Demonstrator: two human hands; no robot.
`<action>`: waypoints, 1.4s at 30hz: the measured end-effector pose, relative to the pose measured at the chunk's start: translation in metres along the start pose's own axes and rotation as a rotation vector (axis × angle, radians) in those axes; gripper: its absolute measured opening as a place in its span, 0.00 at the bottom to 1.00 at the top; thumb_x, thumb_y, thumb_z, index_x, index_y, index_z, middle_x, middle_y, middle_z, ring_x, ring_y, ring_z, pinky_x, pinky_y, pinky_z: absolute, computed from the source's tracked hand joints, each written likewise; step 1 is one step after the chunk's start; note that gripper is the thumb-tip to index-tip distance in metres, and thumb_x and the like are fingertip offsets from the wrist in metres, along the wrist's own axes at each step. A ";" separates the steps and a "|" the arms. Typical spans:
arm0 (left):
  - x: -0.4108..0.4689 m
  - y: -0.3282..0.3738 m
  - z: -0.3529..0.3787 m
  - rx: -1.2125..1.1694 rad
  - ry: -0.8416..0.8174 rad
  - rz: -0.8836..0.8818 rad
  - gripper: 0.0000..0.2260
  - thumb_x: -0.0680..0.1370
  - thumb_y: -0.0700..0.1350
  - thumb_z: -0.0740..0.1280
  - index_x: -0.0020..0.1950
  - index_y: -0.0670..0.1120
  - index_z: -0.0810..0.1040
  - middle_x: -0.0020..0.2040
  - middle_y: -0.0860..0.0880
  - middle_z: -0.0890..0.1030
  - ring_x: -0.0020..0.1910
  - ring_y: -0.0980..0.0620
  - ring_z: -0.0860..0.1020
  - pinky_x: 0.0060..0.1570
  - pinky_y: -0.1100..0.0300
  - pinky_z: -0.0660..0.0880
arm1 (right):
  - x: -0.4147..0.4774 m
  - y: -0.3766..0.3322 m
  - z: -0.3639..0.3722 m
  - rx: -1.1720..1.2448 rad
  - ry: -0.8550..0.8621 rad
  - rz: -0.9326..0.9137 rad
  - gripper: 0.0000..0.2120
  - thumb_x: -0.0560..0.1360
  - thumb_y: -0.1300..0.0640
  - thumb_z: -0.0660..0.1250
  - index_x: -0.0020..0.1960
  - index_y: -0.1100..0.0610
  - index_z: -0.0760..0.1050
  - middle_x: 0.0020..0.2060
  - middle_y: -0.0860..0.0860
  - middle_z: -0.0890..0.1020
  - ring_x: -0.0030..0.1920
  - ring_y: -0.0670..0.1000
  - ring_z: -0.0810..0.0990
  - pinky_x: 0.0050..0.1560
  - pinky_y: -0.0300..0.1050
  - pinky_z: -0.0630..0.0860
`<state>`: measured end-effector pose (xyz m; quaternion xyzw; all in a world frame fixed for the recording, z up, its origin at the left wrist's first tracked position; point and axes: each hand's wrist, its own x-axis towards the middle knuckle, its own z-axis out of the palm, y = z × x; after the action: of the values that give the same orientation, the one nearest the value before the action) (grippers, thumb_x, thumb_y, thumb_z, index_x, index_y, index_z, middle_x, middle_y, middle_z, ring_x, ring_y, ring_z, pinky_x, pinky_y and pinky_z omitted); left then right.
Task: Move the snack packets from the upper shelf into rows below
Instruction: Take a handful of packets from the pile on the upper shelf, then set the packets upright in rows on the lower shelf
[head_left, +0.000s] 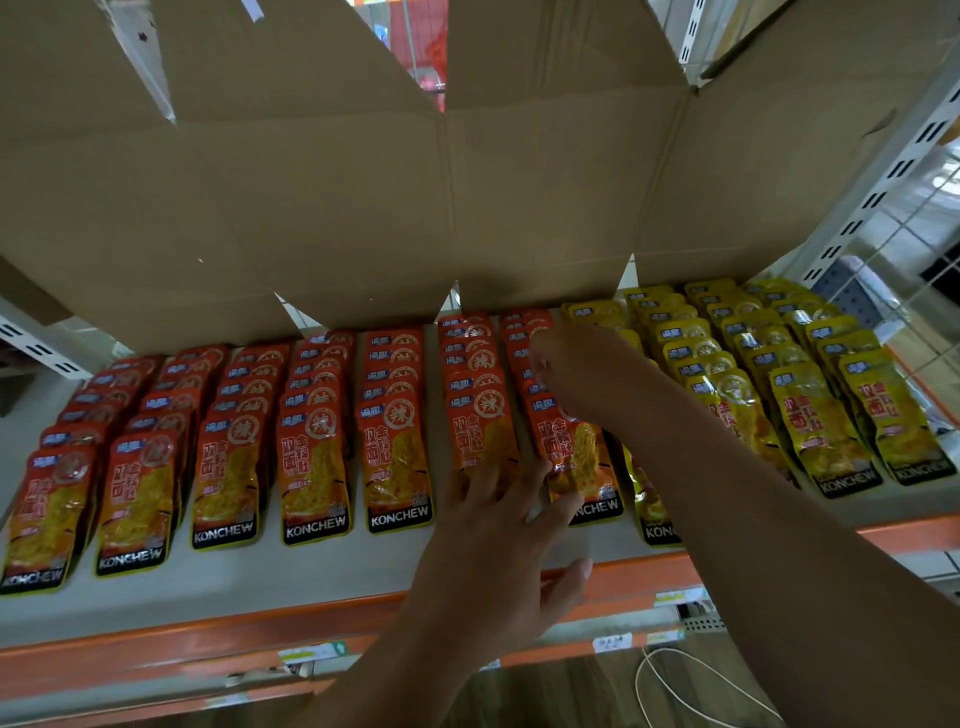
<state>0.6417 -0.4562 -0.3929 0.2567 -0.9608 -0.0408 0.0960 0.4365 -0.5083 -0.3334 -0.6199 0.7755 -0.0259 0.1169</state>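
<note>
Seven rows of red packets (317, 467) lie on the shelf (311, 577), overlapped front to back. Rows of yellow packets (810, 426) sit just to their right.

— And my hands?

— Both are at the rightmost red row. Your left hand (498, 561) comes up from below with its fingers (524, 480) spread. The tips rest on the front packets of the sixth and seventh rows, and the thumb sticks out over the bare shelf front.

— The right?

— Your right hand (576, 374) reaches in from the right. Its forearm crosses over the nearest yellow row and hides part of it. The fingers curl down over the tops of the red packets midway along the seventh row, gripping them.

— Anything overhead?

— A cardboard box (363, 208) fills the level above, and its flaps hang down over the back ends of the rows. I can't tell what is inside it.

— Below?

— An orange shelf edge (156, 634) with price tags, and a white cable (675, 686) looped underneath.
</note>
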 end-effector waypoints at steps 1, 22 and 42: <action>0.000 0.000 0.000 -0.002 0.002 -0.001 0.23 0.78 0.67 0.62 0.69 0.57 0.78 0.71 0.49 0.76 0.60 0.44 0.73 0.60 0.43 0.71 | -0.002 -0.001 -0.002 -0.004 -0.005 -0.007 0.07 0.75 0.65 0.72 0.49 0.56 0.77 0.47 0.53 0.81 0.49 0.54 0.82 0.55 0.52 0.79; -0.002 -0.004 0.006 -0.087 0.185 -0.042 0.25 0.76 0.64 0.66 0.68 0.53 0.78 0.66 0.52 0.79 0.62 0.47 0.74 0.62 0.48 0.69 | -0.017 0.012 -0.001 0.205 0.265 0.061 0.08 0.81 0.55 0.62 0.48 0.55 0.78 0.41 0.50 0.80 0.42 0.51 0.81 0.43 0.46 0.78; -0.127 -0.128 -0.258 0.110 0.703 -0.197 0.27 0.76 0.58 0.68 0.72 0.48 0.76 0.71 0.45 0.77 0.72 0.40 0.72 0.70 0.40 0.68 | -0.119 -0.251 -0.102 0.406 0.608 -0.502 0.27 0.71 0.44 0.69 0.66 0.57 0.78 0.60 0.51 0.80 0.60 0.49 0.78 0.64 0.35 0.69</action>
<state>0.8653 -0.5108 -0.1776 0.3513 -0.8406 0.0926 0.4018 0.6787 -0.4618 -0.1696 -0.7176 0.5791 -0.3867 -0.0070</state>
